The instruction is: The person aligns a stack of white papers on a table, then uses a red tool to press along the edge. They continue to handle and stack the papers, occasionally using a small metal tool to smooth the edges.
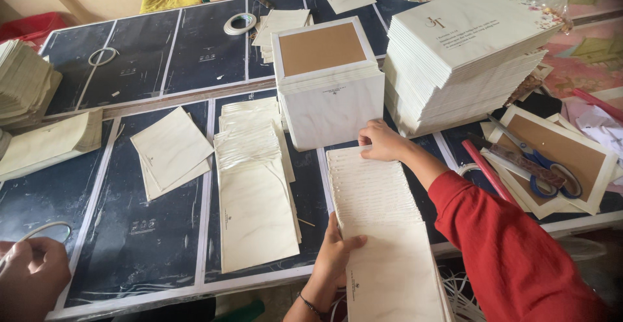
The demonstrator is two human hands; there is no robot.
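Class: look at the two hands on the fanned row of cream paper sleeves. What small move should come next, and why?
Probably press the left hand and right hand toward each other to square the fanned row of cream paper sleeves. Each hand rests on one end of the row, and its edges lie staggered rather than flush.

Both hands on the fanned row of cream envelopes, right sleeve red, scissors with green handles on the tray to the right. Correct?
One error: the scissors have blue handles, not green. The head view shows them on the brown-faced tray at right. The rest holds: the left hand and right hand both rest on the fanned row of cream envelopes, and the right sleeve is red.
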